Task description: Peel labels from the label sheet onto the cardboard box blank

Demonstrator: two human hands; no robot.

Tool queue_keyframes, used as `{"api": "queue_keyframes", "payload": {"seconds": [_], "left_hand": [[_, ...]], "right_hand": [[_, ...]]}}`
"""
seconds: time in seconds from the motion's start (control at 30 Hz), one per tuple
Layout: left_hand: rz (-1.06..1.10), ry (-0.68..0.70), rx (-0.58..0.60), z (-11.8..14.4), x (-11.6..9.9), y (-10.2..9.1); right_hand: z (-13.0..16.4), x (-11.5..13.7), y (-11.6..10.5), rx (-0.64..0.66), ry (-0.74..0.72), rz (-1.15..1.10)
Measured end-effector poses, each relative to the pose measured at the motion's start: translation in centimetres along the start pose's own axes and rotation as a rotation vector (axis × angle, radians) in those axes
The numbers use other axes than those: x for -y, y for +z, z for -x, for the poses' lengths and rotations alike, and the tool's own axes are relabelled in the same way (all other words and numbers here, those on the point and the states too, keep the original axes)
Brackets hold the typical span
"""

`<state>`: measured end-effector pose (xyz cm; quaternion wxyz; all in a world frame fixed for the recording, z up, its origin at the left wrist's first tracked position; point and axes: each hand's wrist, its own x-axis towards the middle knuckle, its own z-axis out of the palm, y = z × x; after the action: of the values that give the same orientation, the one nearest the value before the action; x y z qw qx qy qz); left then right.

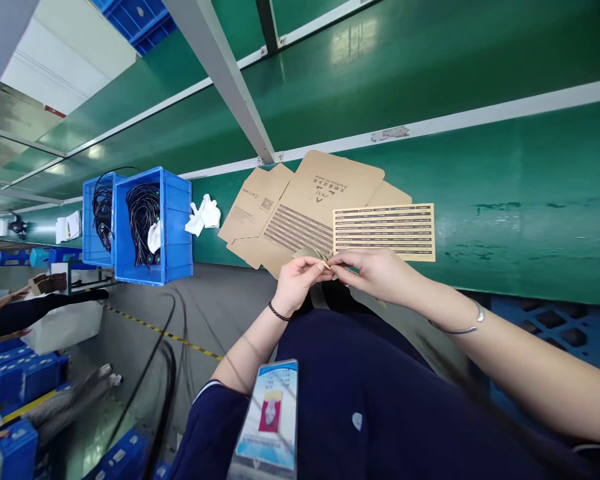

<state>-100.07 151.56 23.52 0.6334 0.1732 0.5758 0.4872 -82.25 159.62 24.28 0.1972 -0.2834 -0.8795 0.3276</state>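
Pinching fingertips, head view: left hand [300, 275] and right hand [367, 270] meet at the near edge of the green bench [505, 193], both closed on a small tan piece [326, 265].
Small tan piece: located between the fingertips, in front of the cartons.
Flat cartons [337, 175]: spread overlapping on the bench beyond the hands; none is erected.
Printed sheet [384, 233]: lies at the right of the cartons, its left edge over them; dark rows fill its face.
Progress: handling of the small piece appears under way, judged by the grip; carton folding appears not done. Overall completion cannot be judged.
Blue bin [179, 230]: stands at the left, holding black cables [141, 217]; white gloves [204, 215] lie beside it.
Hidden: fingers cover most of the small piece; its shape cannot be determined.
Hard to read: whether the dark stripes at the cartons are printed on them or belong to another sheet.
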Motion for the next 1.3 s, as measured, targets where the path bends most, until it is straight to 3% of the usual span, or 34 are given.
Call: {"api": "queue_keyframes", "payload": {"seconds": [0.37,0.77,1.3], "left_hand": [[-0.135,0.051,0.026,-0.5,0.3,0.6],[-0.038,-0.013,-0.019,-0.6,0.9,1.2],[-0.041,-0.009,-0.052,-0.3,1.2,0.9]], "right_hand": [[0.3,-0.3,-0.2,-0.015,0.074,0.040],[0.7,-0.3,0.5,-0.064,-0.046,0.231],[0.7,0.1,0.7,-0.007,-0.008,0.228]]}}
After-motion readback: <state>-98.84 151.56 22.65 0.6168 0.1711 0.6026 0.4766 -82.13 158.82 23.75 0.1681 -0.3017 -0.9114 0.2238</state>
